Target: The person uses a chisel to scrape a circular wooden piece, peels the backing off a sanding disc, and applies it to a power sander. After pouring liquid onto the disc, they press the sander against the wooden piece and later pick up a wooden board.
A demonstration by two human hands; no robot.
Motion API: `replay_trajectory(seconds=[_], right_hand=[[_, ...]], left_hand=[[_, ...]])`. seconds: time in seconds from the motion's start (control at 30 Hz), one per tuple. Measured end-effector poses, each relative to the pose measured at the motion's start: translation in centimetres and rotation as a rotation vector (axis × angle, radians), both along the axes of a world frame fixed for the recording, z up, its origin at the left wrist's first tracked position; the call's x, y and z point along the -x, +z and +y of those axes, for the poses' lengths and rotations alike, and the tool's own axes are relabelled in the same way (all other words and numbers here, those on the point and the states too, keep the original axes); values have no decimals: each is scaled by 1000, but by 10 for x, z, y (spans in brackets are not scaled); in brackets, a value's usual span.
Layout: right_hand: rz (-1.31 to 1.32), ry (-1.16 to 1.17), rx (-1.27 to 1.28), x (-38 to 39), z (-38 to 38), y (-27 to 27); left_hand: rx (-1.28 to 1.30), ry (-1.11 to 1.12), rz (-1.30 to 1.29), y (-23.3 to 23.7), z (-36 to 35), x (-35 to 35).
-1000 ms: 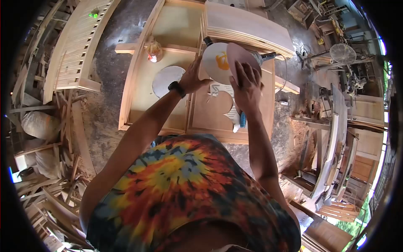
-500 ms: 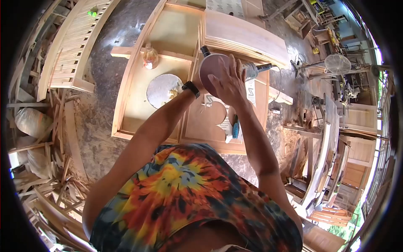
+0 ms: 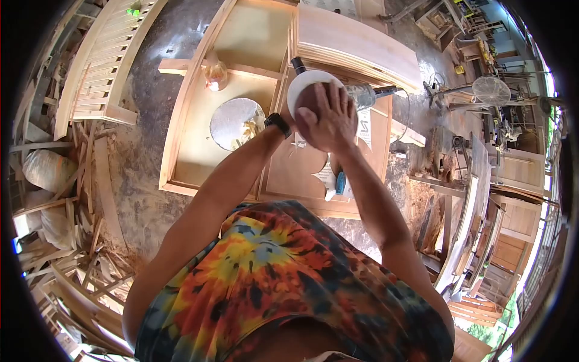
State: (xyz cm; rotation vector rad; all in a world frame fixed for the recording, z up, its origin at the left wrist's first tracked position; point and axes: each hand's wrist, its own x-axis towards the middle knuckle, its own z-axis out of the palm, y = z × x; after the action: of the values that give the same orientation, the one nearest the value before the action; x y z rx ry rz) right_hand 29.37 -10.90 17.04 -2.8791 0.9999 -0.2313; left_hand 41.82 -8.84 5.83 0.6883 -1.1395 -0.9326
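A power sander [image 3: 363, 96] lies with its round pad [image 3: 300, 88] facing up toward me. A brown sanding disc [image 3: 309, 104] covers the lower part of the pad, leaving a pale crescent along the top. My right hand [image 3: 332, 117] rests flat on the disc, fingers spread. My left hand [image 3: 289, 122] reaches under the pad's left side; its fingers are hidden behind it, and a black watch is on that wrist. Left of it, a silvery round sheet [image 3: 232, 120] with yellowish scraps lies in a wooden frame panel [image 3: 193, 163].
A bottle [image 3: 215, 73] of amber liquid stands in the frame. Stacked boards [image 3: 362, 45] are behind the sander. Below my right wrist lies a blue-handled brush-like tool [image 3: 341, 183] on brown cardboard [image 3: 289, 172]. A slatted wooden piece [image 3: 105, 72] and a fan [image 3: 490, 90] stand further off.
The brown disc, which covered nearly the whole pad, now sits lower, baring a pale strip at the top. My right hand stays on it, with its fingers lying flatter.
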Motion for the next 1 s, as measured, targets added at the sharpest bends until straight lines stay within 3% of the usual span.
replay_trajectory(seconds=[0.03, 0.1, 0.17, 0.2, 0.23, 0.3, 0.33, 0.47, 0.63, 0.83, 1.0], right_hand=[[26, -50, -26, 5, -8, 3], [-8, -106, -40, -2, -33, 5], [-11, -165, -49, -31, -50, 4], [-18, -167, -46, -43, -48, 1], [-40, -116, -47, -59, -41, 0], [-65, -67, -45, -76, -19, -3], [-58, 8, -43, -75, -2, -4], [-43, 55, -66, -77, -5, 4], [-8, -51, -65, -104, -58, 0], [30, -249, -103, -34, -87, 2], [-106, -183, -22, 5, -23, -2]], left_hand=[[18, -95, 120, -2, 1, -2], [-28, -85, 55, 4, 4, -3], [-4, 197, -252, 15, 8, -4], [-103, 103, -52, 12, 4, -5], [-99, 101, -60, 3, 2, -1], [-157, 114, 221, -6, -1, 6], [-169, 149, 234, -8, 0, 5], [-180, 308, -109, -7, 1, -4], [-177, 282, -442, -4, 7, -9], [-215, 153, -605, -3, 7, -10], [-242, 99, -618, 3, 1, -9]])
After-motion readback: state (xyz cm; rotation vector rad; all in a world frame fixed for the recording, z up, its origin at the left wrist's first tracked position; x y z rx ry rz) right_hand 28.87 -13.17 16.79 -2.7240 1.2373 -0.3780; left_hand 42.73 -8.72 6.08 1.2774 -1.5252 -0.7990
